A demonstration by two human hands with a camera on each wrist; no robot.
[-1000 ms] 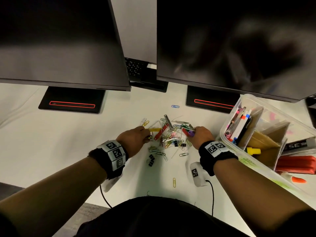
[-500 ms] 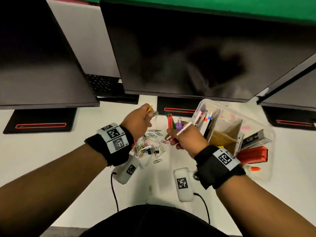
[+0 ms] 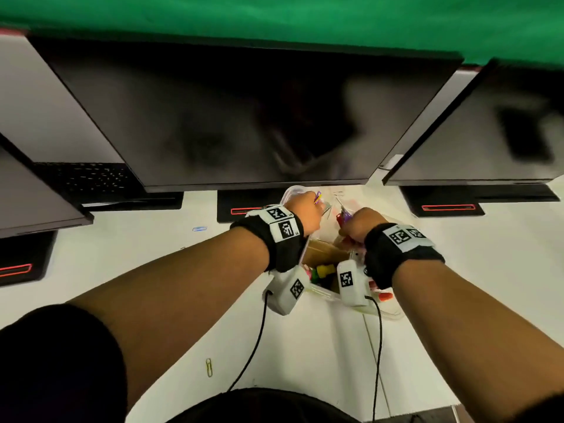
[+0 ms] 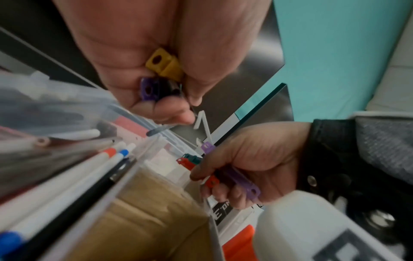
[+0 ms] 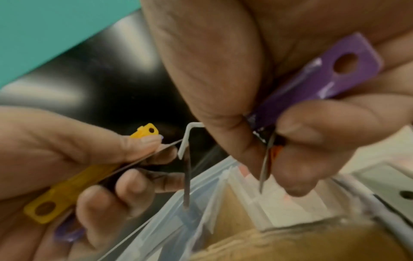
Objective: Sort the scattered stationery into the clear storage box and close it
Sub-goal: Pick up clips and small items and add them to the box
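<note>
The clear storage box [image 3: 385, 314] stands under both hands, mostly hidden by them. My left hand [image 3: 306, 209] hovers over its far left corner and grips a yellow fastener strip [image 4: 163, 65] and a purple one [image 4: 148, 90] with a thin metal prong. My right hand [image 3: 356, 225], just right of it, grips purple [image 5: 321, 77], red [image 4: 210, 181] and green strips, plus a bent white prong [image 5: 186, 136] whose tip hangs by the box wall [image 5: 178, 213]. Pens [image 4: 89, 167] and a brown cardboard divider [image 4: 145, 220] fill the compartments below.
Three dark monitors [image 3: 244, 117] on black stands overhang the back of the white desk [image 3: 305, 346]. A black keyboard [image 3: 85, 178] lies back left. A blue paper clip [image 3: 200, 229] lies left of the box and a yellow one [image 3: 209, 367] near the front edge.
Both hands lifted off the pile of clips with strips in their fingers and moved right, over the box. The view swung right with them, so the pile is out of sight.
</note>
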